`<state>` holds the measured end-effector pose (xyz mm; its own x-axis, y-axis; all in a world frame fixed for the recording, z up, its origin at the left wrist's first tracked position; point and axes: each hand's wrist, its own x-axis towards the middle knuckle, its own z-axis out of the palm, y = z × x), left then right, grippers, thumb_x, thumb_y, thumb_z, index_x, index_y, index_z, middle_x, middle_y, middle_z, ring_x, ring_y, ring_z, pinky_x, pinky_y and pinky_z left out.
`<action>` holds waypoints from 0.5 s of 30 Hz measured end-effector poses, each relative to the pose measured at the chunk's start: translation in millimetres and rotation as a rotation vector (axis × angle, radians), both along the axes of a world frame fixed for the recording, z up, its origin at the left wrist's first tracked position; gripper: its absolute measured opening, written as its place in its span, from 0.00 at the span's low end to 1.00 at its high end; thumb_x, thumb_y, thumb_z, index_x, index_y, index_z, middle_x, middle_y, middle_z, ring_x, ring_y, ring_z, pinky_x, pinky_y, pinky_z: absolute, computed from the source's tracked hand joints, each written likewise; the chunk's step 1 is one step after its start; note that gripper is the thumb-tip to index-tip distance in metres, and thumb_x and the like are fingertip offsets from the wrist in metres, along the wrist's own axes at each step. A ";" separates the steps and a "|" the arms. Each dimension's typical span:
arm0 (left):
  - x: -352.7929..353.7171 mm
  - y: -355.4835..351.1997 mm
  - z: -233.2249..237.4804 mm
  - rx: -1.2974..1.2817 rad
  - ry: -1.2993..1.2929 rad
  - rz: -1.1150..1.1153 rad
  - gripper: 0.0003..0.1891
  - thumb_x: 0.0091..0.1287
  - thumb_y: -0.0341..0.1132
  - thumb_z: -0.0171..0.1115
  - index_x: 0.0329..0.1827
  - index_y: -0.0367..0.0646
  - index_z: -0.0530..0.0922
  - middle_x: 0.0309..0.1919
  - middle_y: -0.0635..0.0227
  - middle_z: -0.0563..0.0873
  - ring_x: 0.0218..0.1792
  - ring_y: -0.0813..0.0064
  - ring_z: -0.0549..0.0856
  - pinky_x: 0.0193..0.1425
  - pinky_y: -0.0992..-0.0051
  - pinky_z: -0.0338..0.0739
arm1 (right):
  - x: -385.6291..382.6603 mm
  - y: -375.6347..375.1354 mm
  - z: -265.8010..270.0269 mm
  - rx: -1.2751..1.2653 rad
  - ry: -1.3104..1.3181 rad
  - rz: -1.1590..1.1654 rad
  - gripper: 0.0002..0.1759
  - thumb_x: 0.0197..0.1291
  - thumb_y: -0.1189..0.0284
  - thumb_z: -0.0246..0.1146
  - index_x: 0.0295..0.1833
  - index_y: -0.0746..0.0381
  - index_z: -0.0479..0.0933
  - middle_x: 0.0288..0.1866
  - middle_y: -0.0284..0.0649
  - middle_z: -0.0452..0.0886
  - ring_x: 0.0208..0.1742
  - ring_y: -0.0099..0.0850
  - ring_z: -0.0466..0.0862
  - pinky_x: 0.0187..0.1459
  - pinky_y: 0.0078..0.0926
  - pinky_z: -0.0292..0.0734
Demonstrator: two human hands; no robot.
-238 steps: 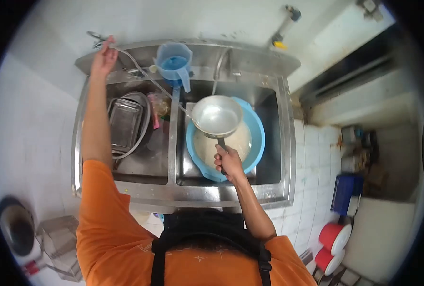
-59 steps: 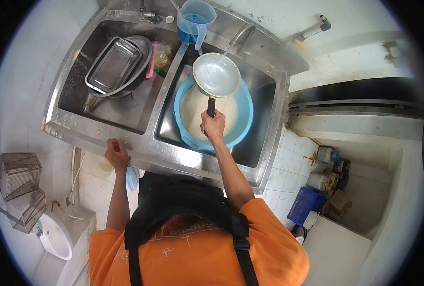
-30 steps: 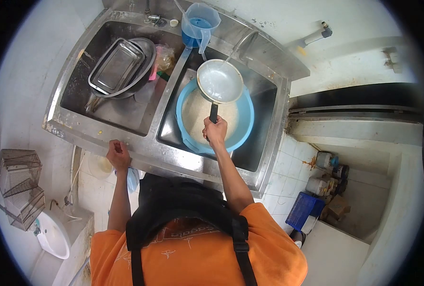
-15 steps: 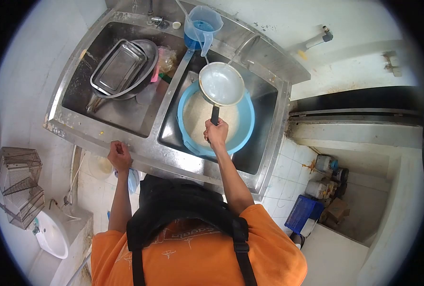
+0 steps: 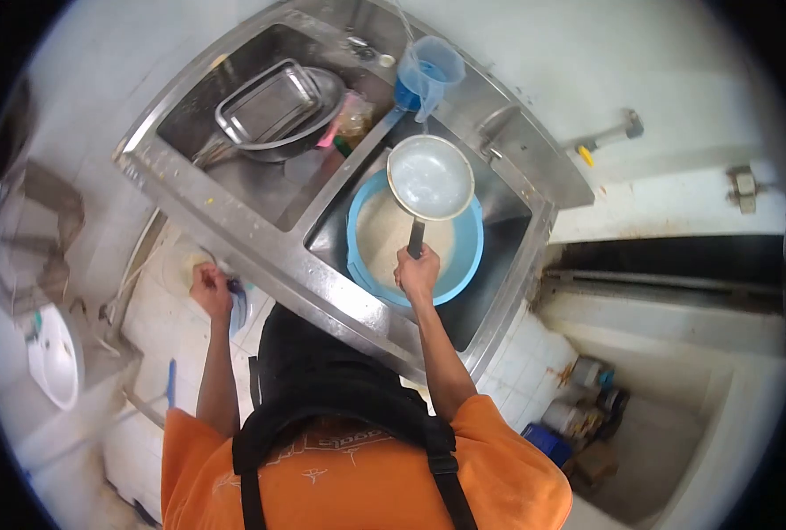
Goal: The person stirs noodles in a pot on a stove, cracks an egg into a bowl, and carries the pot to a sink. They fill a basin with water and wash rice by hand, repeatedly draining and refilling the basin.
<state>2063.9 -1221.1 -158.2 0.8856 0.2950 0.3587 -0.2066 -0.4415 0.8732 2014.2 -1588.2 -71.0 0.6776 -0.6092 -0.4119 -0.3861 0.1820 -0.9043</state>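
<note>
My right hand is wrapped round the black handle of a round saucepan with whitish, cloudy contents. The pan is above a light-blue basin, covering part of it. Pale, cloudy contents, possibly grains in water, show in the basin, which sits in the right sink bowl. My left hand hangs in front of the sink's front edge, over the floor, with fingers curled in and nothing visible in them. Behind the pan stands a clear measuring jug with blue liquid low in it.
In the left sink bowl a rectangular metal tray rests on an oval metal pan. A tap rises behind the right bowl. A white washbasin is at far left. A blue crate and jars are low at right.
The view has turned and shifted, so the sink appears tilted. My left hand has moved off the sink's front edge. My right hand keeps the saucepan over the basin.
</note>
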 end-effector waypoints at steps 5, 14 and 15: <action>-215.4 53.0 -22.4 -0.048 0.387 0.285 0.09 0.68 0.33 0.55 0.31 0.39 0.75 0.20 0.72 0.76 0.22 0.84 0.72 0.27 0.81 0.67 | -39.7 4.7 31.4 -0.119 0.025 0.279 0.05 0.51 0.82 0.60 0.29 0.66 0.70 0.13 0.34 0.70 0.08 0.23 0.70 0.10 0.24 0.61; -618.8 -37.6 -93.6 -0.701 1.100 0.871 0.20 0.63 0.45 0.56 0.48 0.37 0.76 0.28 0.56 0.84 0.20 0.69 0.82 0.20 0.72 0.76 | -105.0 99.3 83.7 -0.186 0.027 1.058 0.04 0.55 0.81 0.58 0.33 0.64 0.69 0.15 0.34 0.69 0.08 0.23 0.69 0.09 0.24 0.60; -655.0 -61.0 -127.8 -0.808 1.079 1.018 0.20 0.62 0.45 0.56 0.48 0.38 0.77 0.29 0.56 0.84 0.21 0.69 0.82 0.21 0.72 0.77 | -110.2 117.2 80.1 -0.154 0.036 1.131 0.04 0.54 0.82 0.57 0.33 0.65 0.69 0.15 0.34 0.68 0.08 0.23 0.69 0.08 0.24 0.59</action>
<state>1408.8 -1282.1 -286.0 -0.0440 0.6519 -0.7570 0.6591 0.5884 0.4683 1904.0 -1471.0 9.1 0.8592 0.2972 -0.4164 -0.2847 -0.3984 -0.8719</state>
